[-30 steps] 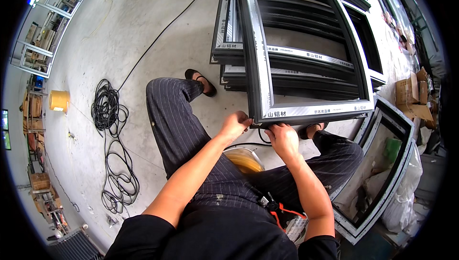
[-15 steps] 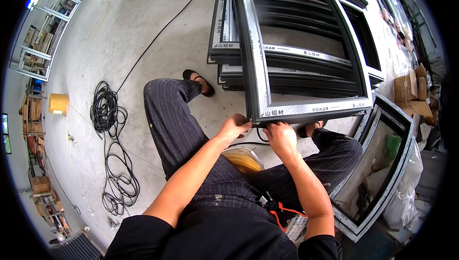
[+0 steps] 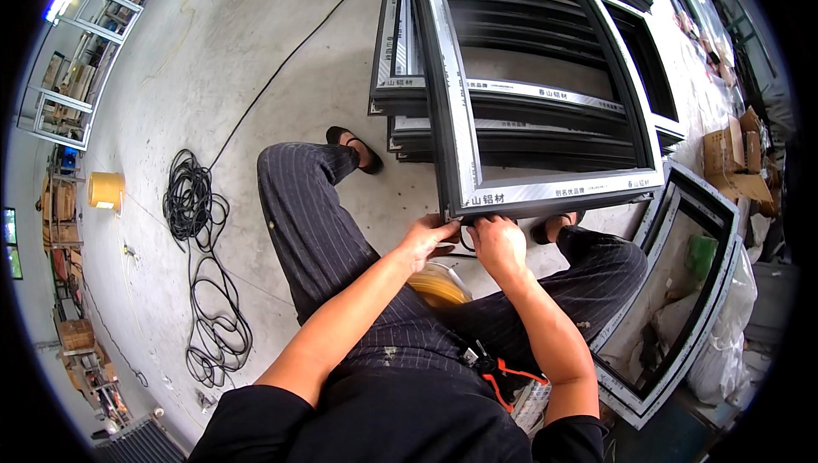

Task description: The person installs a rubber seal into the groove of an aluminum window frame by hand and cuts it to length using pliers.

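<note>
A black window frame (image 3: 558, 193) with silver-white printed film lies in front of me, its near edge over my lap. My left hand (image 3: 426, 241) is at the near left corner of this edge, fingers pinched together; their tips are partly hidden. My right hand (image 3: 500, 247) is just right of it, fingers curled against the underside of the same edge. A thin black strip (image 3: 465, 241) loops down between the hands and seems to run into my right fingers. Below them, between my legs, sits a coil of yellow material (image 3: 436, 287) in clear wrap.
More frames (image 3: 399, 81) are stacked beneath and behind. Another frame (image 3: 626, 408) leans at my right, near cardboard boxes (image 3: 727, 149) and plastic sheeting (image 3: 724, 335). On the floor at left are a tangled black cable (image 3: 192, 199) and a yellow bucket (image 3: 106, 190).
My left hand has shifted slightly right, closer to my right hand. The black strip hanging between them has changed its curve. The frame has stayed put.
</note>
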The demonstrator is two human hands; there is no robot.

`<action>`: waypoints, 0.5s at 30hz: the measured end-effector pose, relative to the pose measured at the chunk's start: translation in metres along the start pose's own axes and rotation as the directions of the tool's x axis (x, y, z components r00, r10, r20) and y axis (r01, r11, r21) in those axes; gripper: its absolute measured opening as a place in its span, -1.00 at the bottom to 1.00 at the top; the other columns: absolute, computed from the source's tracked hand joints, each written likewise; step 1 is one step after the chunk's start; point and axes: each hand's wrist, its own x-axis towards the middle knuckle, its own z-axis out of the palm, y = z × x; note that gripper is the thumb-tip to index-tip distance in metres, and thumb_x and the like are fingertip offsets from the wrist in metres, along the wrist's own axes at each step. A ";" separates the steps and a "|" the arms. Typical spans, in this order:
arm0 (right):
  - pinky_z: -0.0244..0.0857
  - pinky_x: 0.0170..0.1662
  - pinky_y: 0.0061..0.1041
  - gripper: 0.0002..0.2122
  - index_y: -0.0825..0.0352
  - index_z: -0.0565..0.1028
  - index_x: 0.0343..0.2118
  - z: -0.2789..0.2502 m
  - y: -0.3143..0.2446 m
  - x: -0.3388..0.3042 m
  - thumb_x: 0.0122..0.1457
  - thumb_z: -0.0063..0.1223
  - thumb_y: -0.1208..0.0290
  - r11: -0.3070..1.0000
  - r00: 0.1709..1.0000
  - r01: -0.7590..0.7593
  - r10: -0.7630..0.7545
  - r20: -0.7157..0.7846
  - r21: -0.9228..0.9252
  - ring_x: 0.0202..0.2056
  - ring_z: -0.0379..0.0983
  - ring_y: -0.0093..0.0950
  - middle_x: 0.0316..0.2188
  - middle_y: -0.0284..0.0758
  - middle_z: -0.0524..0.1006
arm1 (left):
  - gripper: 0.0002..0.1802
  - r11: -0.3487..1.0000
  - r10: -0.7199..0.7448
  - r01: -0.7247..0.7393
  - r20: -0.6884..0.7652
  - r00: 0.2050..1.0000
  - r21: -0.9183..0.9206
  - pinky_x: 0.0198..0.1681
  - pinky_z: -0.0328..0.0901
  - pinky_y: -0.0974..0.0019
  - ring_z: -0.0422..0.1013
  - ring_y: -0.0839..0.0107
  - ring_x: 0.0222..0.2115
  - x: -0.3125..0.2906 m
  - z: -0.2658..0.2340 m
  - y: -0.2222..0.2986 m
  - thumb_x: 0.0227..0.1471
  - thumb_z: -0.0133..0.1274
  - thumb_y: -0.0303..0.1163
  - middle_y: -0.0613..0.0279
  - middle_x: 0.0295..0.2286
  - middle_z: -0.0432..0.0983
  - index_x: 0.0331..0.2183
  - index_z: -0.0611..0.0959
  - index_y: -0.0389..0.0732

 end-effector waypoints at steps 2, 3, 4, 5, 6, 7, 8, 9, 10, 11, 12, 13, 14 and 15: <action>0.38 -0.30 -0.29 -0.83 0.27 0.53 -0.52 0.001 0.004 -0.002 0.10 0.05 0.30 1.000 1.000 -0.011 0.011 -0.013 0.012 -0.41 0.47 -0.22 -0.53 -0.23 0.53 | -0.71 0.999 0.016 -0.017 -0.016 1.000 -0.033 -0.33 0.39 0.40 0.48 0.46 -0.46 0.005 0.006 -0.008 0.00 0.24 -0.28 0.29 -0.45 0.53 -0.26 0.56 -0.19; 0.37 -0.30 -0.28 -0.83 0.28 0.52 -0.52 0.004 0.005 -0.001 0.10 0.05 0.30 1.000 1.000 0.004 -0.003 -0.016 0.009 -0.41 0.47 -0.21 -0.53 -0.22 0.52 | -0.72 0.998 0.040 -0.043 -0.051 0.998 -0.049 -0.37 0.37 0.43 0.47 0.48 -0.49 0.009 0.007 -0.014 0.00 0.24 -0.29 0.29 -0.47 0.53 -0.27 0.57 -0.21; 0.37 -0.31 -0.27 -0.82 0.28 0.52 -0.52 0.006 0.005 0.000 0.10 0.05 0.30 1.000 1.000 0.016 -0.016 -0.019 0.006 -0.42 0.47 -0.20 -0.53 -0.21 0.52 | -0.73 0.996 0.063 -0.068 -0.086 0.994 -0.064 -0.41 0.35 0.46 0.45 0.50 -0.52 0.015 0.007 -0.018 0.00 0.24 -0.30 0.29 -0.49 0.53 -0.29 0.58 -0.24; 0.36 -0.32 -0.21 -0.80 0.31 0.51 -0.51 0.002 0.006 0.000 0.11 0.05 0.28 0.997 1.000 0.024 -0.023 -0.016 0.079 -0.43 0.47 -0.16 -0.54 -0.17 0.52 | -0.74 0.997 0.062 -0.065 -0.072 0.995 -0.035 -0.44 0.34 0.45 0.45 0.50 -0.53 0.018 0.003 -0.016 0.00 0.23 -0.32 0.28 -0.51 0.52 -0.30 0.58 -0.25; 0.35 -0.31 -0.20 -0.79 0.32 0.51 -0.51 -0.004 0.010 -0.002 0.11 0.05 0.28 0.992 1.000 0.025 -0.027 0.012 0.124 -0.42 0.47 -0.15 -0.54 -0.15 0.51 | -0.76 0.996 0.089 -0.092 -0.096 0.991 -0.019 -0.46 0.33 0.43 0.45 0.50 -0.54 0.020 0.003 -0.017 -0.01 0.23 -0.35 0.26 -0.52 0.53 -0.32 0.58 -0.27; 0.35 -0.31 -0.18 -0.78 0.34 0.50 -0.52 -0.011 0.016 -0.004 0.11 0.05 0.27 0.985 0.999 0.024 -0.031 0.040 0.169 -0.42 0.47 -0.13 -0.53 -0.13 0.51 | -0.76 0.996 0.082 -0.086 -0.106 0.991 -0.034 -0.46 0.33 0.43 0.45 0.49 -0.54 0.021 0.003 -0.019 -0.02 0.23 -0.35 0.25 -0.52 0.53 -0.32 0.58 -0.27; 0.35 -0.31 -0.17 -0.77 0.35 0.50 -0.52 -0.016 0.022 -0.007 0.11 0.04 0.26 0.976 0.997 0.021 -0.035 0.063 0.218 -0.41 0.47 -0.12 -0.53 -0.11 0.51 | -0.75 0.996 0.076 -0.082 -0.118 0.990 -0.044 -0.47 0.32 0.43 0.45 0.49 -0.54 0.020 0.003 -0.017 -0.04 0.24 -0.35 0.24 -0.52 0.53 -0.33 0.58 -0.27; 0.35 -0.29 -0.15 -0.74 0.38 0.50 -0.50 -0.021 0.032 -0.010 0.13 0.02 0.25 0.968 0.994 0.022 -0.048 0.097 0.251 -0.39 0.47 -0.09 -0.52 -0.08 0.51 | -0.73 0.995 0.088 -0.093 -0.134 0.987 -0.035 -0.47 0.32 0.43 0.44 0.47 -0.55 0.021 -0.003 -0.015 -0.06 0.25 -0.34 0.23 -0.53 0.54 -0.32 0.58 -0.27; 0.35 -0.26 -0.17 -0.75 0.38 0.52 -0.48 -0.032 0.042 -0.016 0.14 0.00 0.26 0.959 0.991 -0.006 -0.032 0.130 0.282 -0.37 0.46 -0.08 -0.50 -0.09 0.51 | -0.72 0.994 0.101 -0.105 -0.148 0.984 -0.021 -0.48 0.31 0.44 0.43 0.48 -0.57 0.022 -0.011 -0.012 -0.07 0.26 -0.33 0.24 -0.53 0.53 -0.31 0.59 -0.26; 0.34 -0.25 -0.17 -0.75 0.36 0.54 -0.46 -0.043 0.052 -0.021 0.15 0.00 0.25 0.961 0.986 -0.002 -0.044 0.162 0.276 -0.36 0.46 -0.09 -0.49 -0.09 0.52 | -0.73 0.992 0.127 -0.127 -0.182 0.975 0.011 -0.50 0.31 0.45 0.42 0.50 -0.59 0.027 -0.024 -0.011 -0.07 0.25 -0.32 0.27 -0.54 0.53 -0.32 0.60 -0.25; 0.34 -0.24 -0.18 -0.76 0.35 0.55 -0.44 -0.055 0.063 -0.027 0.15 -0.01 0.25 0.964 0.980 -0.005 -0.049 0.195 0.267 -0.36 0.47 -0.09 -0.48 -0.10 0.52 | -0.75 0.990 0.133 -0.138 -0.207 0.969 -0.008 -0.52 0.29 0.46 0.41 0.51 -0.60 0.028 -0.034 -0.004 -0.06 0.24 -0.33 0.29 -0.54 0.53 -0.33 0.60 -0.23; 0.34 -0.21 -0.19 -0.76 0.34 0.55 -0.44 -0.072 0.073 -0.030 0.15 0.00 0.25 0.967 0.968 -0.020 -0.045 0.247 0.254 -0.34 0.47 -0.09 -0.48 -0.09 0.53 | -0.78 0.988 0.143 -0.151 -0.214 0.966 -0.023 -0.53 0.29 0.46 0.41 0.52 -0.59 0.030 -0.047 0.006 -0.05 0.22 -0.35 0.29 -0.54 0.53 -0.33 0.60 -0.23; 0.34 -0.21 -0.18 -0.77 0.33 0.55 -0.43 -0.089 0.083 -0.033 0.15 0.01 0.25 0.971 0.961 -0.053 -0.013 0.276 0.234 -0.33 0.48 -0.10 -0.48 -0.08 0.53 | -0.78 0.986 0.154 -0.166 -0.250 0.956 -0.027 -0.54 0.28 0.45 0.41 0.52 -0.60 0.032 -0.058 0.016 -0.04 0.22 -0.35 0.30 -0.54 0.53 -0.33 0.60 -0.23; 0.35 -0.23 -0.19 -0.78 0.31 0.56 -0.41 -0.104 0.096 -0.037 0.15 0.02 0.25 0.984 0.955 -0.119 0.077 0.288 0.133 -0.34 0.48 -0.10 -0.49 -0.09 0.53 | -0.77 0.981 0.157 -0.179 -0.247 0.956 -0.071 -0.55 0.28 0.44 0.40 0.51 -0.60 0.039 -0.078 0.023 -0.04 0.23 -0.33 0.29 -0.54 0.53 -0.32 0.60 -0.23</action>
